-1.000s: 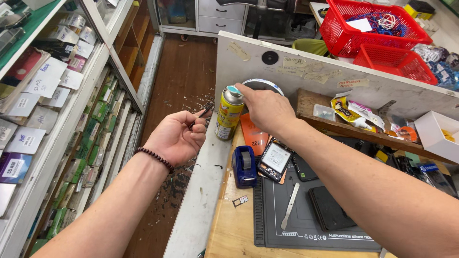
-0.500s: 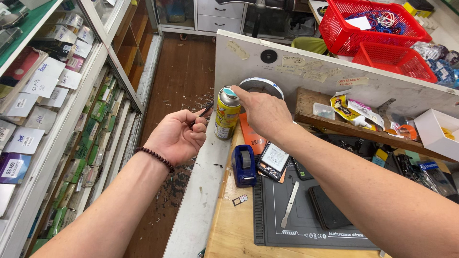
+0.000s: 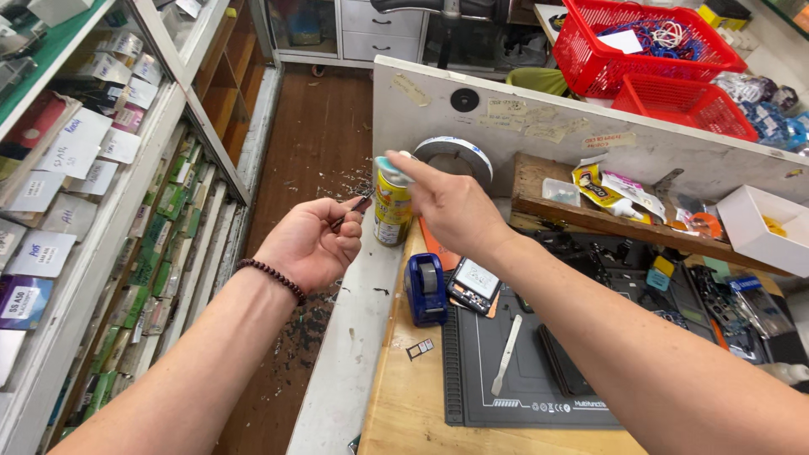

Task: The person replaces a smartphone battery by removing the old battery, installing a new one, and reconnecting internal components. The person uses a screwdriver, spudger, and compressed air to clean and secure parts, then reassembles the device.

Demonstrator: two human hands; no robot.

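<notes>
Head view: my right hand (image 3: pixel 451 206) presses a finger on the spray can (image 3: pixel 393 206) at twelve o'clock on the bench edge; my left hand (image 3: pixel 310 244) pinches tweezers (image 3: pixel 352 207) beside it. I judge the unheld can could tip floorward.

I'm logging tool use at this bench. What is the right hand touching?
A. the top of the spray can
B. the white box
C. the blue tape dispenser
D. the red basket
A: the right hand has a finger on the top of the yellow spray can, far from the other three.
</notes>
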